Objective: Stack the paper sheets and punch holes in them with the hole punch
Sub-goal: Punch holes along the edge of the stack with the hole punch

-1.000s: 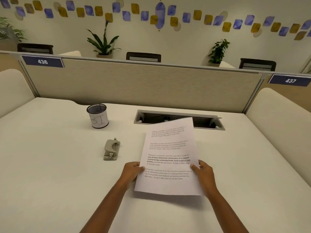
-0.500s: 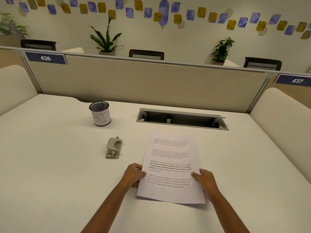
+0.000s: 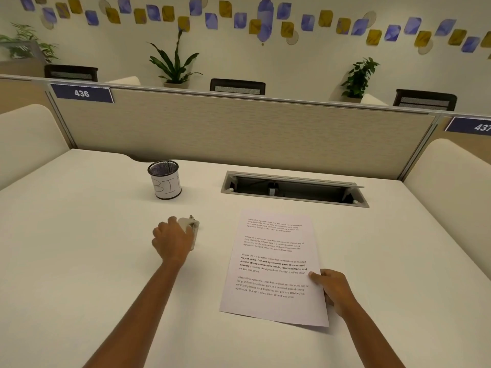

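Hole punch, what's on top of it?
The left hand is on top of the hole punch, gripping it. Only the punch's far end and right edge show. The rest is covered by the hand, so its top cannot be seen whole.

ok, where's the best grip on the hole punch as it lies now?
Across its narrow body, from above on the near-left side. The hole punch lies flat with its long axis pointing away, so thumb and fingers can span its width, as the left hand does. The paper sheets lie to its right.
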